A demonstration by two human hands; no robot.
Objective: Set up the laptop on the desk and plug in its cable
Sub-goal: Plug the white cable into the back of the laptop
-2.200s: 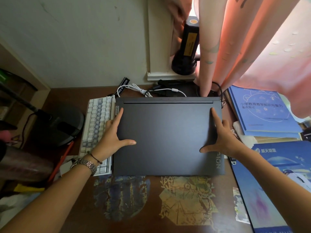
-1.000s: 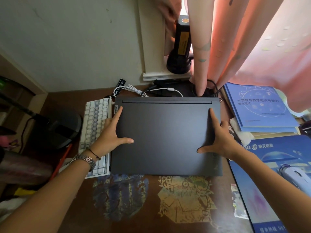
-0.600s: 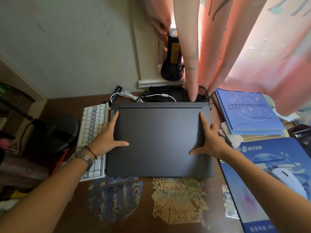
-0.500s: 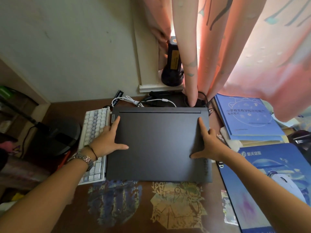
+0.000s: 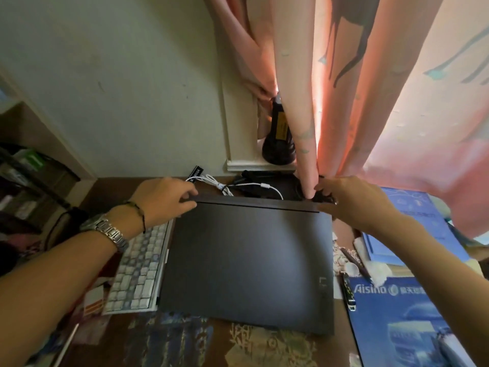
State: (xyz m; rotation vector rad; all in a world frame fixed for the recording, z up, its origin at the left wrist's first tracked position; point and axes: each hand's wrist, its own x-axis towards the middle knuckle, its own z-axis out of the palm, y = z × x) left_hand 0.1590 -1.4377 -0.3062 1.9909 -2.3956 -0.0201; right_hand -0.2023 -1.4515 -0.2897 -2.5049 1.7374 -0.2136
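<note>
A dark grey laptop (image 5: 248,263), lid closed, lies flat on the brown desk (image 5: 185,343). My left hand (image 5: 165,198) grips its far left corner, fingers curled over the back edge. My right hand (image 5: 349,201) holds the far right corner, beside the curtain's hem. Just behind the laptop lie a coiled white cable (image 5: 225,188) with a white plug end (image 5: 266,185) and some black cables (image 5: 251,178). The laptop's ports are hidden.
A white keyboard (image 5: 137,271) sits partly under the laptop's left edge. Blue books (image 5: 412,234) and a blue mouse pad (image 5: 402,321) lie at the right. A black flashlight (image 5: 279,139) stands on the sill behind pink curtains (image 5: 370,102). Shelves stand at the left.
Both hands have slid from the flat lid up to the laptop's far corners. The view has tilted up and moved closer to the wall.
</note>
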